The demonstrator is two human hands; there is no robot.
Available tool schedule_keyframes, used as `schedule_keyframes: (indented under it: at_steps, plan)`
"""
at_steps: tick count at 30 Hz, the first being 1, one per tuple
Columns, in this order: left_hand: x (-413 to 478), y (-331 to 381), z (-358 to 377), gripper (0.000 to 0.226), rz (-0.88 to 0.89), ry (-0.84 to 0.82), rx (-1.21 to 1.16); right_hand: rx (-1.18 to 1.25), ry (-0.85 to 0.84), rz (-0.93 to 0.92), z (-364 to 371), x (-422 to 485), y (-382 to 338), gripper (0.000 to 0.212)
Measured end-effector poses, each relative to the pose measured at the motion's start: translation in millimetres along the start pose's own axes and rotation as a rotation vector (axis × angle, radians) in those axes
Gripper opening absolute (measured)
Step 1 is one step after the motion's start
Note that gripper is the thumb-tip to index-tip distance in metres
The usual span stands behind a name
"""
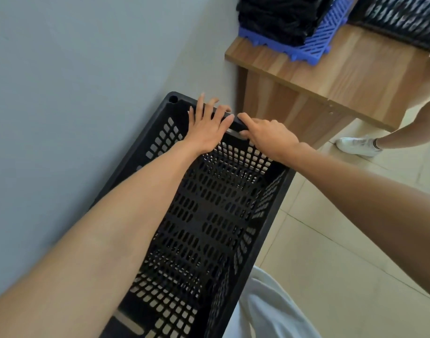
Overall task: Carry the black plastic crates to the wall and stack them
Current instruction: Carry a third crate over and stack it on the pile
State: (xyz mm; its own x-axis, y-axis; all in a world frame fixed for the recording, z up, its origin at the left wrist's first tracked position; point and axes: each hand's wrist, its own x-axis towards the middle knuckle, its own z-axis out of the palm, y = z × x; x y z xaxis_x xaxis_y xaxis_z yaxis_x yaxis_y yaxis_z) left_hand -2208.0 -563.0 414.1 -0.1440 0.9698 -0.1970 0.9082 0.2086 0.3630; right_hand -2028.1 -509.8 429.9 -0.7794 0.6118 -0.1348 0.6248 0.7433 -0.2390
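Observation:
A black perforated plastic crate [209, 215] stands against the grey wall [75, 81], its long side along it; through the holes more crate lattice shows underneath. My left hand [209, 125] lies flat with fingers spread on the crate's far rim. My right hand [267, 135] curls its fingers over the same far rim, just to the right. Both forearms reach across the open top.
A wooden table [343, 76] stands at the far right against the wall, carrying a blue grid pallet [314, 42] under a black load and another black crate [404, 18]. Another person's leg and white shoe [357, 145] are by the table. Beige tiled floor [343, 252] lies to the right.

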Motion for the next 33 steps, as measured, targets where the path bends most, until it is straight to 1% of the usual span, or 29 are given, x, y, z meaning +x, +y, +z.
schedule_keyframes:
  at_steps: [5, 10, 19, 22, 24, 26, 29, 31, 33]
  plan:
    - [1, -1, -2, 0.04, 0.003, -0.025, -0.01, 0.044, 0.01, 0.058, 2, -1, -1, 0.034]
    - [3, -1, -2, 0.039, -0.005, -0.04, -0.013, 0.05, 0.034, 0.072, 3, -1, 0, 0.032]
    - [-3, 1, 1, 0.038, 0.03, -0.053, -0.017, 0.049, 0.032, 0.115, 7, -11, -4, 0.034]
    - [-7, 6, -2, 0.039, 0.026, -0.083, -0.007, 0.034, 0.047, 0.121, 9, -18, -5, 0.035]
    - [-10, 10, -10, 0.043, 0.002, -0.136, 0.02, -0.016, 0.06, 0.138, 10, -20, -9, 0.038]
    - [-17, 15, -16, 0.048, -0.001, -0.167, 0.087, -0.076, 0.04, 0.184, 11, -25, -16, 0.046]
    - [-45, 26, -16, 0.056, 0.078, -0.094, 0.217, -0.101, 0.025, 0.277, 8, -49, -26, 0.06]
    - [-69, 38, -13, 0.061, 0.131, -0.088, 0.222, -0.091, 0.054, 0.32, 5, -78, -30, 0.064]
    - [-88, 55, -14, 0.061, 0.182, -0.115, 0.214, -0.09, 0.043, 0.353, 0, -113, -30, 0.065]
